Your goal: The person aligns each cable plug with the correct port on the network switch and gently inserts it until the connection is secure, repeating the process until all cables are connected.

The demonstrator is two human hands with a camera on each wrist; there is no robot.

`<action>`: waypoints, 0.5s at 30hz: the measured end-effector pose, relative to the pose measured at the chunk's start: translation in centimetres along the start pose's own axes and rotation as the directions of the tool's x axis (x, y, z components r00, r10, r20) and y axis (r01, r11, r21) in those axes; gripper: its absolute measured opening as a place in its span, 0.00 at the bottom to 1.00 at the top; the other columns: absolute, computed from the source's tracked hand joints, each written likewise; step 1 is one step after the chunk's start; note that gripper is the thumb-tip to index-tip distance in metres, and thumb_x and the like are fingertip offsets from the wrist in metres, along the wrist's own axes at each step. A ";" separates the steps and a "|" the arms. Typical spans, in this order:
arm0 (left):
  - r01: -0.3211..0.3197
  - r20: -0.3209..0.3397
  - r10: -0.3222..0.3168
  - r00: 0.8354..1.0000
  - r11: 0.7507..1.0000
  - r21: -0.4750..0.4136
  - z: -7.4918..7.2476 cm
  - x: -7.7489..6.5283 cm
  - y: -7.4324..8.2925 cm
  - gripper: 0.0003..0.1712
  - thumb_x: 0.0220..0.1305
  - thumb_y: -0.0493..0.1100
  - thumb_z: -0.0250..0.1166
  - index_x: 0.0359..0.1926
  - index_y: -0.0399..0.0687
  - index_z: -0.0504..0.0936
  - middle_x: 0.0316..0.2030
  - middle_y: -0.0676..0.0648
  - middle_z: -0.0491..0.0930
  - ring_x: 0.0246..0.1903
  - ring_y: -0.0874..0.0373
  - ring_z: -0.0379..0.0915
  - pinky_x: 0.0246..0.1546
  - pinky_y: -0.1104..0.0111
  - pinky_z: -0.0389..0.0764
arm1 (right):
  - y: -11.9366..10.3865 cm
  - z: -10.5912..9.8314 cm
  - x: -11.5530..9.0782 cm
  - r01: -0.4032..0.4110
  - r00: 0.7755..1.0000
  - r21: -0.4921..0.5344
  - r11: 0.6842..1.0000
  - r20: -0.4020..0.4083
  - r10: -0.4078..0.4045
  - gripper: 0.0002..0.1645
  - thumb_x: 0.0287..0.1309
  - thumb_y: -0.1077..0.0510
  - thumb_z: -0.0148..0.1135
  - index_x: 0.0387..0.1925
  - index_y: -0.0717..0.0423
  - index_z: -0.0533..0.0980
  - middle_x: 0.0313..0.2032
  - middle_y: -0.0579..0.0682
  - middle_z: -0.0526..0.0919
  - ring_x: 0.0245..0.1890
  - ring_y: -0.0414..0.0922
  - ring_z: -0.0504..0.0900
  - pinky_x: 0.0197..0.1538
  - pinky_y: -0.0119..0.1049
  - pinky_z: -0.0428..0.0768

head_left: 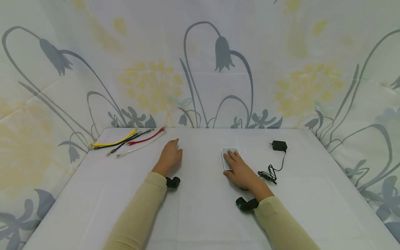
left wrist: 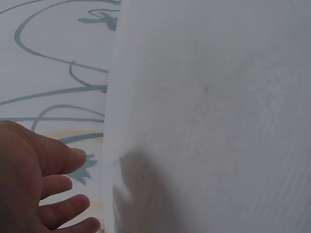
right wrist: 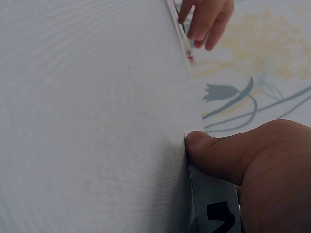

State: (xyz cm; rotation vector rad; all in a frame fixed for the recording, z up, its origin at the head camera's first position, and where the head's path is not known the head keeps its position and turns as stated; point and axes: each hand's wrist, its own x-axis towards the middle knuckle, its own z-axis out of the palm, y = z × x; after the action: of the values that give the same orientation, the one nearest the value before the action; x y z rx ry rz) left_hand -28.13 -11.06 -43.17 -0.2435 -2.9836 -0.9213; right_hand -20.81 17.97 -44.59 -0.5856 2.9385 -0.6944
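Note:
My right hand [head_left: 240, 172] lies over a small flat white-edged box [head_left: 226, 164], fingers extended across its pale top. The right wrist view shows the thumb [right wrist: 209, 150] at the edge of the box and a black plug [right wrist: 219, 212] in its near side. The palm hides much of the top. Left of the box, my left hand [head_left: 169, 158] is held over the table, holding nothing, its fingers loosely bent. Nearest to it, at the back left, lie several network cables: a yellow one [head_left: 116, 142], a red one [head_left: 147, 137], a white one [head_left: 140, 146] and black ones.
A black power adapter [head_left: 279, 145] with metal prongs lies at the right. Its thin cord [head_left: 269, 173] forms a loose bundle near my right wrist. White cloth [head_left: 200, 215] covers the table, and a flower-patterned curtain [head_left: 203, 86] hangs behind the back edge.

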 end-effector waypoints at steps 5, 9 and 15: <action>0.016 -0.014 -0.016 1.000 0.999 0.042 -0.5 0.3 -0.8 0.31 0.69 0.38 0.52 0.68 0.26 0.60 0.65 0.27 0.64 0.68 0.36 0.59 0.69 0.51 0.61 | 0.1 0.1 0.0 -0.007 1.000 -0.001 1.000 0.014 0.007 0.41 0.68 0.50 0.56 0.75 0.57 0.52 0.75 0.61 0.47 0.76 0.62 0.41 0.72 0.60 0.53; 0.039 -0.019 -0.038 0.999 0.998 0.056 -0.9 0.4 -1.4 0.31 0.69 0.38 0.52 0.68 0.26 0.60 0.65 0.27 0.63 0.68 0.36 0.58 0.69 0.50 0.61 | 0.1 0.2 0.0 -0.011 1.000 0.001 1.000 0.013 0.011 0.41 0.67 0.50 0.56 0.75 0.56 0.52 0.76 0.60 0.47 0.76 0.62 0.41 0.72 0.60 0.53; 0.050 -0.045 -0.045 0.998 0.992 0.115 -1.4 0.7 -2.2 0.31 0.68 0.38 0.52 0.68 0.25 0.60 0.64 0.27 0.64 0.66 0.35 0.59 0.67 0.49 0.62 | 0.1 0.2 0.0 -0.012 1.000 0.006 1.000 0.009 0.012 0.41 0.67 0.50 0.56 0.75 0.57 0.52 0.76 0.60 0.47 0.76 0.62 0.41 0.72 0.60 0.53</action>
State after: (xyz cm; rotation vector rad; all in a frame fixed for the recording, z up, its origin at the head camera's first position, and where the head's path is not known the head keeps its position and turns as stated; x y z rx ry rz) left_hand -29.23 -13.48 -43.21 -0.1493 -3.0024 -0.7426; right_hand -20.80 18.02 -44.83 -0.5681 2.9277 -0.6975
